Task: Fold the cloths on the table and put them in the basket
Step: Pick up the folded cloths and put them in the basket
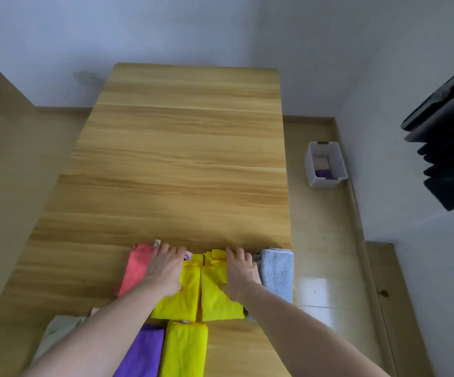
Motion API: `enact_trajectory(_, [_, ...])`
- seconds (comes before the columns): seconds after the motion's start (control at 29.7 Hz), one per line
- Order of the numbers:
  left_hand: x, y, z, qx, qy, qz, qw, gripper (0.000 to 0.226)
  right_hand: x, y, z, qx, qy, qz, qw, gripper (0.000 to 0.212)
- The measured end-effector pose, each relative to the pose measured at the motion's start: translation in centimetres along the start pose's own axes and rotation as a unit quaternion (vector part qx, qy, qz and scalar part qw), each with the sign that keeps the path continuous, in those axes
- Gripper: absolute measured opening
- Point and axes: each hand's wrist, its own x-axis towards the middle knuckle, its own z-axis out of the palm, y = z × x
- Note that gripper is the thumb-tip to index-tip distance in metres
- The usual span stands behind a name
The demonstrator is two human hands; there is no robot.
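the folded cloths lie in two rows in the lower middle of the frame, at the near part of the wooden table [187, 148]. in the upper row, from left to right, there are a coral cloth [134, 270], a left yellow cloth [182, 295], a right yellow cloth [215, 297] and a light blue towel [277, 273], which lies at the right edge of the table. the two yellow cloths are just beside each other with a thin gap between them. in the lower row, at the bottom of the frame, there are a pale green cloth [57, 336], a purple cloth [144, 352] and one more yellow cloth [185, 349].

the white basket [337, 159] stands on the floor at the right of the frame, well apart from the table, near the wall. inside it there are folded cloths, beige-pink ones and a purple one at the near end.

the left hand [166, 270] lies flat with the fingers spread, over the border of the coral cloth and the left yellow cloth, and it presses down. the right hand [240, 273] also lies flat with fingers spread, on the right yellow cloth beside the light blue towel. both forearms come in from the bottom of the frame.
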Motion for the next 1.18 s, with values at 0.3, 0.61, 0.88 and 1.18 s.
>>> enact_trajectory(0.3, [-2.3,-1.8,-2.0,-0.213,0.024,0.018,0.977,0.033,-1.1,0.0,-2.0,0.215,0.021,0.015,0.976,0.031])
enact_trajectory(0.61, [-10.5,-1.1,-9.2,-0.430,0.110,0.009,0.896,0.020,-11.7,3.6,-9.1,0.376,0.122,-0.023,0.918,0.015])
enact_trajectory(0.88, [-12.7,4.7,-17.5,-0.457,0.096,0.060,0.882,0.031,-17.9,11.3,-14.4,0.400,0.218,-0.004,0.890,0.014])
enact_trajectory(1.18, [-10.2,18.1,-24.4,-0.465,0.112,0.076,0.875,0.018,-19.7,24.2,-18.4,0.396,0.231,-0.016,0.889,0.016])
